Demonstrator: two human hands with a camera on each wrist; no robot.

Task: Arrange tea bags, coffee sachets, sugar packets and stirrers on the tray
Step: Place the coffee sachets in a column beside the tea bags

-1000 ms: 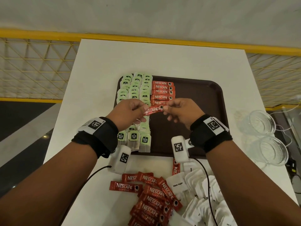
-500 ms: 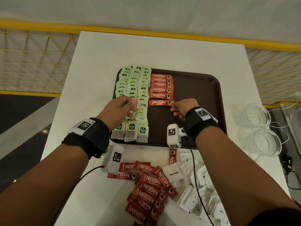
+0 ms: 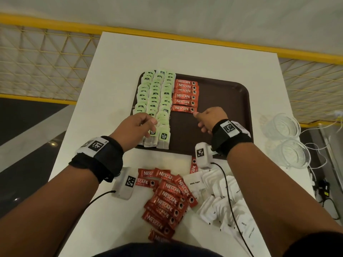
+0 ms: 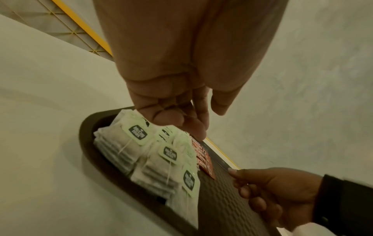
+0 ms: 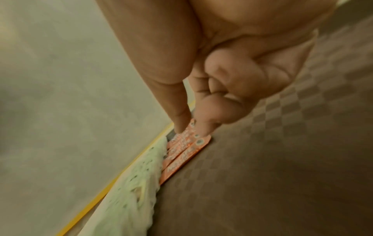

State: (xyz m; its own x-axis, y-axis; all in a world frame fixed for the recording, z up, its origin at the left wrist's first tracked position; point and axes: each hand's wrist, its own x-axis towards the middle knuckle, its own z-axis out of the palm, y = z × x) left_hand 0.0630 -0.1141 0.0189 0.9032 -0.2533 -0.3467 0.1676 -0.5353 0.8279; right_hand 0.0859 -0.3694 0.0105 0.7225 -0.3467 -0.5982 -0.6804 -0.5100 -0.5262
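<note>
1. A dark brown tray [image 3: 222, 93] is set on a white tabletop [image 3: 118, 75] and serves as the landmark for everything below.
2. The tray's left part is filled with three columns of green-tagged tea bags [image 3: 154, 97], overlapped from the far rim to the near rim.
3. Just right of the tea bags, in the tray's far half, a column of six red coffee sachets [image 3: 184, 95] is laid, each one crosswise with its printed cup at the right end.
4. The right hand [image 3: 211, 117] is held over the tray's middle, its fingertips [image 5: 210, 127] at the right end of the nearest sachet in the column; the other fingers are curled under loosely and nothing is gripped (whether the tips actually press the sachet cannot be told from the blurred wrist view).
5. The left hand [image 3: 137, 127] is held over the near end of the tea bags, its fingers bent downward and relaxed with nothing held; actual contact with the bags cannot be told.
6. On the tabletop just in front of the tray's near rim, a loose pile of red coffee sachets [image 3: 167, 199] is seen, and right beside it a heap of white sugar packets [image 3: 220, 197].
7. To the right of the tray, two clear glass bowls [image 3: 282, 125] are placed one behind the other.
</note>
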